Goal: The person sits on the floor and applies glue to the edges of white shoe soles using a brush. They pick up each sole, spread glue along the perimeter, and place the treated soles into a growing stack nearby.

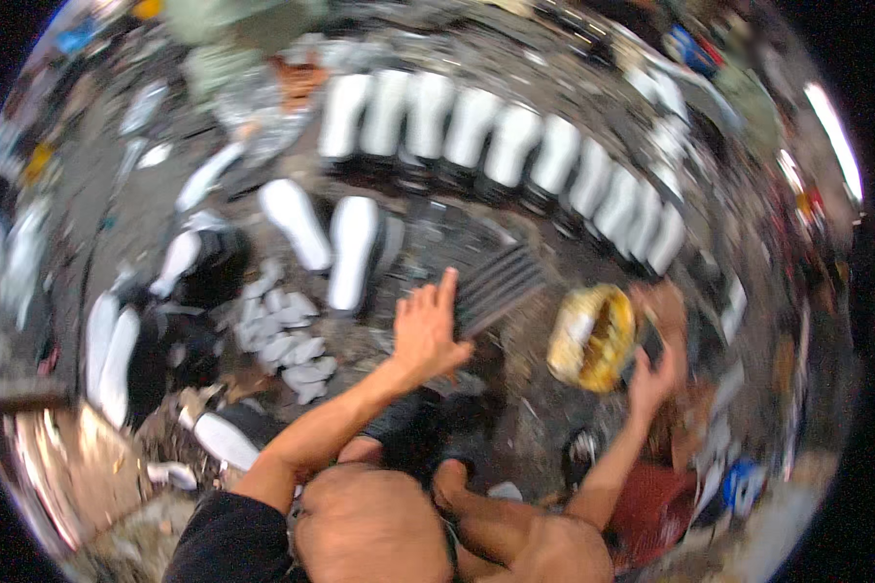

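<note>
Fingers [445, 294]: left hand [424, 330] spread, right hand [664, 361] clamping one dark thing [650, 340]; ten soles [509, 148] aligned

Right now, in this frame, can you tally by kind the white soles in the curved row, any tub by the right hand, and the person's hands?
Row soles: 10, the right end blurred
Yellow tub: 1
Left hand and right hand: 2
Total: 13

The dark floor [117, 238] lies littered — bright light [833, 141] far right.
</note>
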Demonstrator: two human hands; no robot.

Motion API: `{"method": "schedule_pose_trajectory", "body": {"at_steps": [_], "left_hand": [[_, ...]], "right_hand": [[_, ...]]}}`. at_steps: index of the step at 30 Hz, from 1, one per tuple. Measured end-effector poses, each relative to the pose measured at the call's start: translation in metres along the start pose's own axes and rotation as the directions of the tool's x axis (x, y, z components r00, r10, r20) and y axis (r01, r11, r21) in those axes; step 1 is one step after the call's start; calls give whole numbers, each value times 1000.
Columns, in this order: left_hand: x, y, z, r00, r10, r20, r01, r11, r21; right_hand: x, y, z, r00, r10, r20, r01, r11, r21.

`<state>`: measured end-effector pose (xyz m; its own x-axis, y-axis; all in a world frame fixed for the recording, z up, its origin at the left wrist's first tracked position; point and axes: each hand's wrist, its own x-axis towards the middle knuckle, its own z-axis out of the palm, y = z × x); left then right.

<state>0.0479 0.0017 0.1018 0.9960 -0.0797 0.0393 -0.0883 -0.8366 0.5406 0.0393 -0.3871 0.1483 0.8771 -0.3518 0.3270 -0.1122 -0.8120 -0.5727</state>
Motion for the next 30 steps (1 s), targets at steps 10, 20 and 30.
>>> {"method": "schedule_pose_trajectory", "body": {"at_steps": [10,20,30], "left_hand": [[35,16,54,889,-221,401,398,807,-437],[32,-29,80,978,-161,130,187,955,-230],[-43,-11,69,986,90,-142,-124,958,-257]], "right_hand": [[-6,15,61,978,201,64,-159,901,-404],[-2,53,-59,987,127,96,-142,975,173],[4,15,-107,993,-96,66,116,873,-474]]}}
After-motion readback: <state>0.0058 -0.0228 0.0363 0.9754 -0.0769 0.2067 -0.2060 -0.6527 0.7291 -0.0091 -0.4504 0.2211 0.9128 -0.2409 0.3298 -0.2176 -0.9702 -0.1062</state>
